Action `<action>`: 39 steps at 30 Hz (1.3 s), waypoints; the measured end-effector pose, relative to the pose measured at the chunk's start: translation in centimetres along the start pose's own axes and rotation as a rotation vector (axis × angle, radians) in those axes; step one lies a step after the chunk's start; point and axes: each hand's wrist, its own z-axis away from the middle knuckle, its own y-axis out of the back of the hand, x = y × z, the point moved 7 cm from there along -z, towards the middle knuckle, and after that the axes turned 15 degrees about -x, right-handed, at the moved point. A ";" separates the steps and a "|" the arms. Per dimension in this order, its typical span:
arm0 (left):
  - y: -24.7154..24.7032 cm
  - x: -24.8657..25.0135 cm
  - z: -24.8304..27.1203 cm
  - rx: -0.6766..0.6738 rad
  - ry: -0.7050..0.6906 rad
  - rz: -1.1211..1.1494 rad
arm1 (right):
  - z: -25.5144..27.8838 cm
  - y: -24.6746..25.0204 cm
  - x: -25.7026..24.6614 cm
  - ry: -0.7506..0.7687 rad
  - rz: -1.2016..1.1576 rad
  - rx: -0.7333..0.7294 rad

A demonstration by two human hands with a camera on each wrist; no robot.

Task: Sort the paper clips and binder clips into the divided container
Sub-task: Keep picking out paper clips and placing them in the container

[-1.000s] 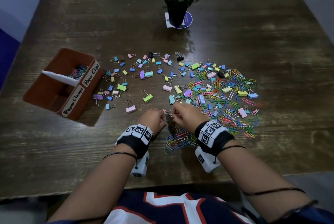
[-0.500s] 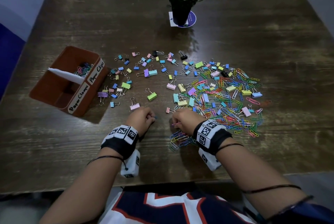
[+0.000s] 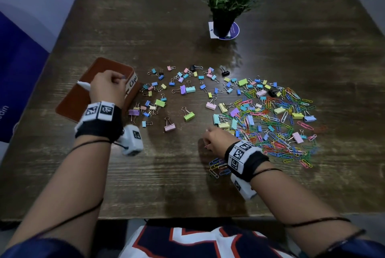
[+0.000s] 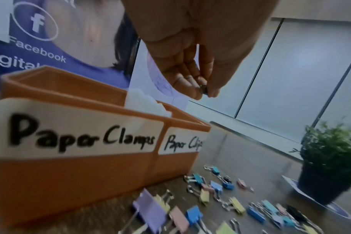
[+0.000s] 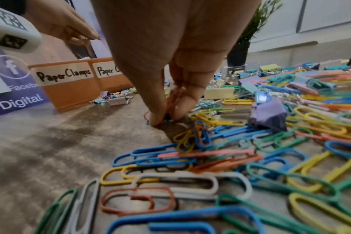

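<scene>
The orange divided container (image 3: pixel 69 102) stands at the table's left, labelled "Paper Clamps" (image 4: pixel 78 139) and "Paper Clips" (image 4: pixel 182 142). My left hand (image 3: pixel 108 88) hovers over the far "Paper Clips" half, thumb and fingers pinching a small dark paper clip (image 4: pixel 203 90). My right hand (image 3: pixel 214 140) is down on the table at the near-left edge of the paper clip pile (image 3: pixel 277 132). Its fingertips (image 5: pixel 156 118) pinch a red and a blue paper clip against the wood. Coloured binder clips (image 3: pixel 188 89) lie scattered between the container and the pile.
A potted plant (image 3: pixel 228 7) on a round coaster stands at the back centre. A blue banner (image 4: pixel 36 47) hangs left of the table. Bare wood (image 3: pixel 166 184) stretches between the clips and the table's near edge.
My left hand has left the middle of the table and risen left to hover over the container with a clip. My right hand stays at the pile's near-left edge.
</scene>
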 end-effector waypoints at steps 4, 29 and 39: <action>0.8 -1.0 -2.9 -0.015 0.058 -0.086 | 0.3 -0.2 0.3 -0.016 -0.096 0.027; 0.3 -10.3 0.1 -0.004 0.025 -0.339 | -4.1 8.1 -6.9 -0.021 -0.210 0.037; 0.0 -10.5 0.5 0.008 -0.001 -0.301 | -12.1 18.3 -16.9 0.206 -0.545 0.456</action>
